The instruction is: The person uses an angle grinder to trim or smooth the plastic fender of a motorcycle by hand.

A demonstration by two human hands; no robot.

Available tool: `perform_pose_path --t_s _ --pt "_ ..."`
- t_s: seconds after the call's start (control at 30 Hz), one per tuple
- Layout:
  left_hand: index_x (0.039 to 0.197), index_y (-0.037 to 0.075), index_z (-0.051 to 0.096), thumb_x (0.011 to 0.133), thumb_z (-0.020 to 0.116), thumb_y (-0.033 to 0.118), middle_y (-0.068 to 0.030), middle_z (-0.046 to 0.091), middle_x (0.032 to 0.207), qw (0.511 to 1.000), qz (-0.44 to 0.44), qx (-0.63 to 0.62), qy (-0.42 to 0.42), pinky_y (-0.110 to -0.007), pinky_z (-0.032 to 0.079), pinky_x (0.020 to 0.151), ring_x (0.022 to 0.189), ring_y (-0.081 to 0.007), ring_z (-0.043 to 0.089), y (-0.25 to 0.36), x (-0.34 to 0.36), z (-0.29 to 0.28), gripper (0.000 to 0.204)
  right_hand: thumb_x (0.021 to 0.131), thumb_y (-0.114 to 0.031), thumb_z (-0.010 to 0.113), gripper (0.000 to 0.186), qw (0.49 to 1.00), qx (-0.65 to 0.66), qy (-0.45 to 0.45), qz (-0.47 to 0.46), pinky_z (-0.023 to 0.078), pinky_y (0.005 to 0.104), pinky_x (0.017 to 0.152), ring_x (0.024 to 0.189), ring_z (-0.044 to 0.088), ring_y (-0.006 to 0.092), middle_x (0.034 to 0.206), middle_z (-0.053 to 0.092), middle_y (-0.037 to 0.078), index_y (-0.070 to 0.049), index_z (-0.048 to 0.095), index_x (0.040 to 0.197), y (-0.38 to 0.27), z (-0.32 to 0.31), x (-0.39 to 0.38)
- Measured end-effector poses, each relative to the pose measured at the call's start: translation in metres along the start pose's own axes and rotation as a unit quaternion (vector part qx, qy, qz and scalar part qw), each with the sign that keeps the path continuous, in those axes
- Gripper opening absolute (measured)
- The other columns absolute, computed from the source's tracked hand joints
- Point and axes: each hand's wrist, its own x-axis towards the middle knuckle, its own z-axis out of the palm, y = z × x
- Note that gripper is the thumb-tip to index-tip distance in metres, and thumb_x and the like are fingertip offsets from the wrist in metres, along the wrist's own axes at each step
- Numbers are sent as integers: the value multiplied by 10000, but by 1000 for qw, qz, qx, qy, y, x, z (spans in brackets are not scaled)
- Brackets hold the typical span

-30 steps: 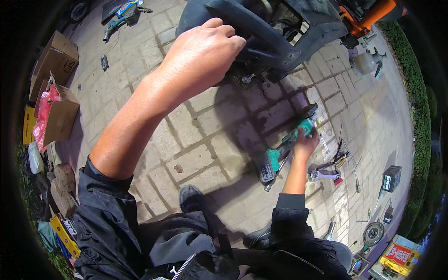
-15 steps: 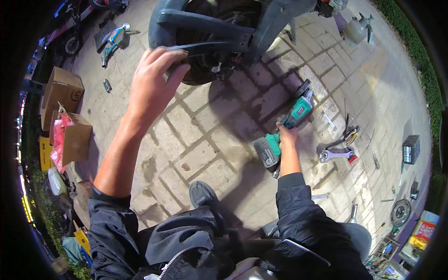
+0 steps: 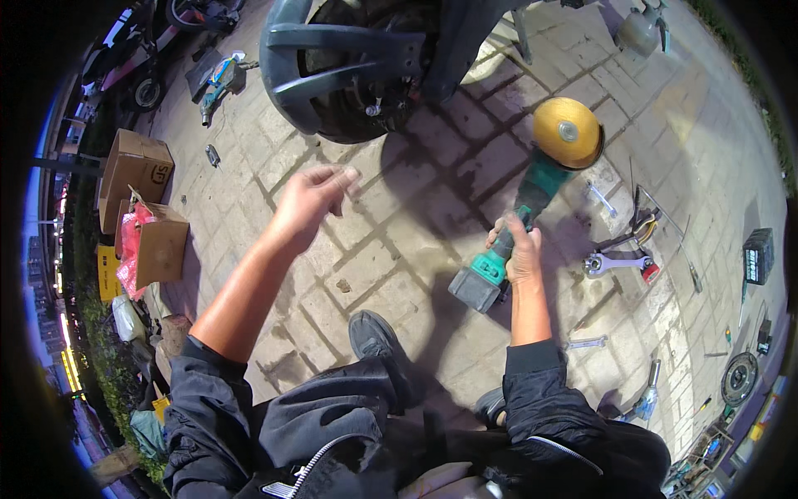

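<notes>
My right hand [image 3: 521, 249] is wrapped around the body of a green and black cordless angle grinder [image 3: 539, 190]. A yellow disc [image 3: 559, 133] at the grinder's far end faces up, and its battery sits at the near end. Out in the air over the paving is my left hand [image 3: 314, 204], fingers loosely bent and slightly blurred, with nothing seen in it. Beyond that hand stands a dark wheel [image 3: 366, 108] with a grey plastic fender [image 3: 291, 83] around it, part of a vehicle cut off by the upper edge. The left hand is apart from the fender.
Wrenches [image 3: 588, 342], a purple-handled tool [image 3: 619, 264] and other hand tools lie on the right paving. A black case [image 3: 757, 254] and a round disc [image 3: 739, 378] are farther right. Cardboard boxes [image 3: 133, 179] stand left, a blue power tool [image 3: 218, 87] far left, a sprayer [image 3: 640, 32] far right.
My left hand has come off the fender and drawn back toward me. The grinder has turned in my right hand, so its yellow disc now faces up.
</notes>
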Motion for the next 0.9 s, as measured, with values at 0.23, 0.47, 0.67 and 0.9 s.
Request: perform_pose_path --t_s 0.23,0.47,0.67,0.9 --pt "1078 21 661 983 621 278 -3 648 869 993 17 -110 29 -228 449 628 697 -69 541 17 12 -8 277 741 -189 823 336 976 -199 -72 -58 495 288 634 662 593 114 766 637 22 -29 633 968 -25 39 -26" --pt "1149 -19 636 955 671 361 -50 664 970 997 69 -34 0 -280 511 791 830 -127 597 27 2 15 428 707 -201 843 493 935 -334 -50 -108 512 335 798 847 621 175 968 687 88 33 631 1086 -6 64 -36" --pt "1274 126 618 797 802 245 -83 546 1319 720 448 418 327 -403 391 1043 1240 -279 491 39 38 -32 525 699 -228 854 443 917 -374 -56 -127 522 339 774 803 646 184 918 713 89 21 666 1013 -13 91 -46" --pt "1295 206 630 760 779 249 9 514 1315 598 467 565 325 -356 300 1035 1233 -186 449 38 76 -51 557 718 -165 840 547 907 -392 -48 -148 507 300 791 864 610 134 1005 680 60 25 600 1171 -1 105 -49"
